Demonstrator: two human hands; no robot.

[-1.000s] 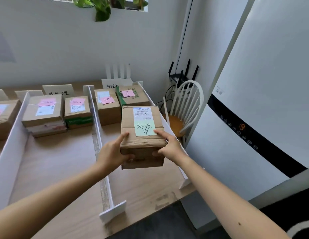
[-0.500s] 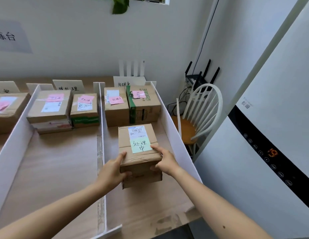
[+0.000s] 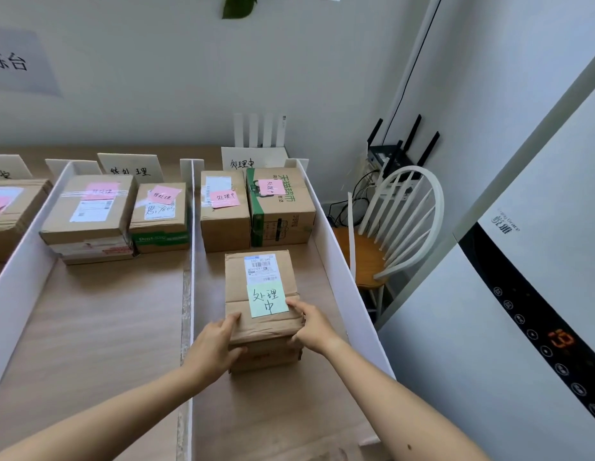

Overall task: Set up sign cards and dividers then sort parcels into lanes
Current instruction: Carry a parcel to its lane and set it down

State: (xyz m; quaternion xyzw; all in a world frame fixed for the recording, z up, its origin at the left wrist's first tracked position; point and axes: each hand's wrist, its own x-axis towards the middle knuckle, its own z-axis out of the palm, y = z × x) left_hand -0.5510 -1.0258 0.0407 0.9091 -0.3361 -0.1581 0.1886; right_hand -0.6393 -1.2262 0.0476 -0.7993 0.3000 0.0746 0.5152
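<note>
The desk (image 3: 90,327) carries upright white boards. The parcel (image 3: 256,281) is in the lane just right of the centre board (image 3: 192,227). The left hand (image 3: 213,347) and right hand (image 3: 314,327) hold its near corners, fingers curled onto the top. A green note (image 3: 268,299) is stuck on its top.

Both hands (image 3: 219,344) (image 3: 311,327) grip the parcel (image 3: 261,294).

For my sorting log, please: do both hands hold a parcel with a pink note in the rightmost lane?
Not quite: the head view shows its note is green, not pink. The left hand and right hand do hold the parcel in the rightmost lane.
</note>
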